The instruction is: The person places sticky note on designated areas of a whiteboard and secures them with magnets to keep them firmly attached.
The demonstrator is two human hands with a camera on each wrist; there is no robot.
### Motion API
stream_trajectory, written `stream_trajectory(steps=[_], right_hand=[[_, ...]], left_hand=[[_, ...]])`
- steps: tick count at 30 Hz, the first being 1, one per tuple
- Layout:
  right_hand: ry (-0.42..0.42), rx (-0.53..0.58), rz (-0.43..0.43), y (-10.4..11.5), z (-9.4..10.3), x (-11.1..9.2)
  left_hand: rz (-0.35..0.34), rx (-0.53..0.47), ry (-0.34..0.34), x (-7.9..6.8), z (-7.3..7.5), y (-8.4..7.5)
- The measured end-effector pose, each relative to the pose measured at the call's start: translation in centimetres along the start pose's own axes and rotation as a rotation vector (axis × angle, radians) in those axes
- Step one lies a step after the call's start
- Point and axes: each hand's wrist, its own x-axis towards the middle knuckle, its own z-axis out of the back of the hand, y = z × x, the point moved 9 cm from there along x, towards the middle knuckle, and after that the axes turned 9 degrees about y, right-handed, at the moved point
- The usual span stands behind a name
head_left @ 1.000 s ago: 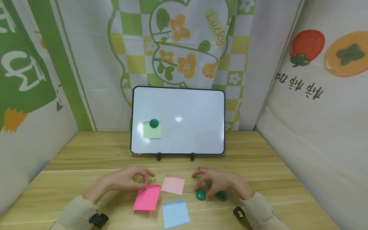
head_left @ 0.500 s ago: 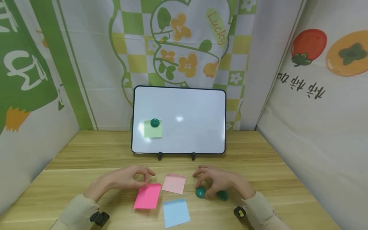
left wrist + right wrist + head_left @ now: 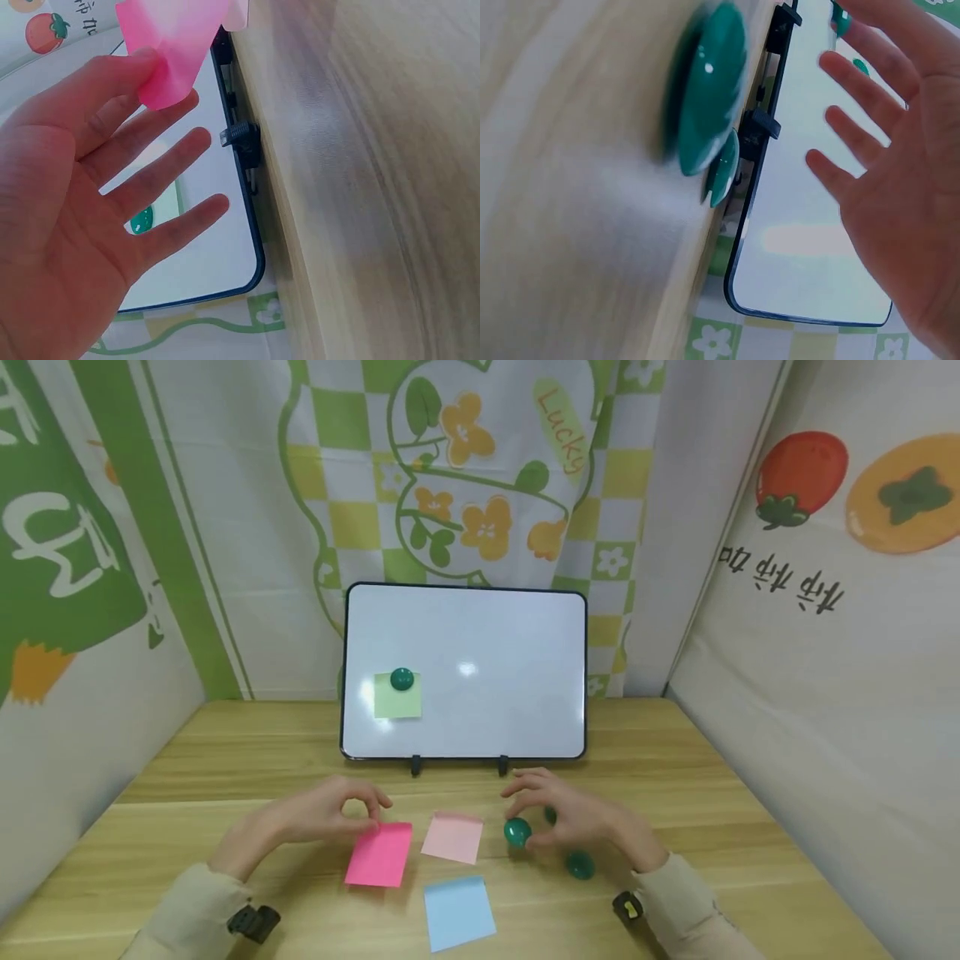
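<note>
1 hot-pink note (image 3: 379, 855), 1 pale-pink note (image 3: 453, 837), 1 blue note (image 3: 459, 913) & 1 lt-grn note (image 3: 397, 704) = 4 ttl. Grn magnets (image 3: 517, 832): 4, incl. 1 on the whiteboard (image 3: 480, 635) (qty 1, w/ 2 blk feet (image 3: 416, 766)). Also L hand (image 3: 318, 814) + R hand (image 3: 573, 816) = 2, plus 2 blk wrist devices (image 3: 624, 908), 1 wood tbl (image 3: 660, 777).

Left hand (image 3: 315, 814) pinches a bright pink square paper note (image 3: 378, 856) at its upper edge; right hand (image 3: 566, 814) holds a glossy green round disc (image 3: 517, 832) between finger and thumb; a second green disc (image 3: 580, 864) lies just below the right hand, a third (image 3: 551, 815) is partly hidden behind it; a pale pink square paper note (image 3: 453, 840) lies between the hands; a light blue square paper note (image 3: 459, 913) lies lower, between the forearms; beyond both hands stands a black-framed rectangular whiteboard (image 3: 495, 693).
</note>
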Motion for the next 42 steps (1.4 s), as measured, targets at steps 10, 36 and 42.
stream_trajectory(steps=[10,36,42], right_hand=[[-0.26,-0.209,0.156,2.0,3.0,0.1],[-0.616,-0.497,0.232,4.3,7.8,2.4],[-0.65,-0.525,0.243,4.5,8.4,3.1]], left_hand=[[0.003,0.237,-0.16,1.4,2.4,-1.4],[-0.017,0.55,-0.479,6.3,10.1,-4.4],[-0.044,0.533,-0.502,7.6,10.6,-4.8]])
